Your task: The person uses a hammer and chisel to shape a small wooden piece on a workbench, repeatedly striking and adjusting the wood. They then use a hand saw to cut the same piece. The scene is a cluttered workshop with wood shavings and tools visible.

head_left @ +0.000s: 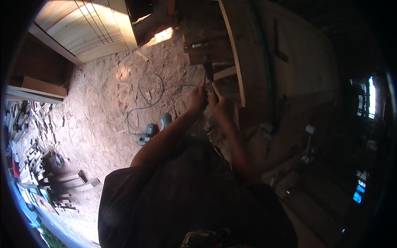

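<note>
Chisel-like tool (208,74) held upright by both hands at workbench edge.
Left hand (197,99) and right hand (218,102) clench its lower shaft; looks stiff, light.

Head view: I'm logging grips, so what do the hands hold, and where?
Both the left hand and the right hand grip a thin dark tool at its lower end.

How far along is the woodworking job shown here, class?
Done: a panelled wooden door leans finished-looking by the wall. In hand: left hand and right hand grip a narrow dark tool at the workbench. Left: scrap offcuts litter the floor.
</note>
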Demonstrator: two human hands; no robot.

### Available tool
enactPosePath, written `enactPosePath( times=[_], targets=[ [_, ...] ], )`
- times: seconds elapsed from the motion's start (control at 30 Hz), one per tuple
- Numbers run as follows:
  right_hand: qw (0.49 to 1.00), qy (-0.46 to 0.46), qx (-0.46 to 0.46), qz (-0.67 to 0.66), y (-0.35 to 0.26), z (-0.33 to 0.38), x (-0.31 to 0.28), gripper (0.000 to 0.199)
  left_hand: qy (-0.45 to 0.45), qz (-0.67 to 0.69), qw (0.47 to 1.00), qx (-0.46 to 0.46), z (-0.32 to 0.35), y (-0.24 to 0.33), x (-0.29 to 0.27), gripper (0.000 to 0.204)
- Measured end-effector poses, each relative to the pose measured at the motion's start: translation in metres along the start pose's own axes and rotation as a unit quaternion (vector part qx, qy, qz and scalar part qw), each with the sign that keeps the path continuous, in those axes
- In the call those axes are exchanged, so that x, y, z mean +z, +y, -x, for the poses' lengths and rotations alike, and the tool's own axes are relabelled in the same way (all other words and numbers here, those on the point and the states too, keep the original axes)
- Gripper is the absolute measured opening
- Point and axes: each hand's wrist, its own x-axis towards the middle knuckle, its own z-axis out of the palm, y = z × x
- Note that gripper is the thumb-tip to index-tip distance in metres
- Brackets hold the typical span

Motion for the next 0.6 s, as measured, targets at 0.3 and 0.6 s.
enactPosePath(
  times=[0.3, 0.6],
  targets=[
    [0.987, 0.075, -0.142, -0.012, -0.003, -0.024, 0.012, 0.047, 0.015, -0.087, 0.995, 0.035, 0.004, 0.005, -0.005, 0.047],
    [0.995, 0.023, -0.047, 0.08, 0.002, -0.003, 0.005, 0.049, 0.036, -0.143, 0.988, 0.036, 0.017, 0.015, 0.002, 0.052]
  ],
)
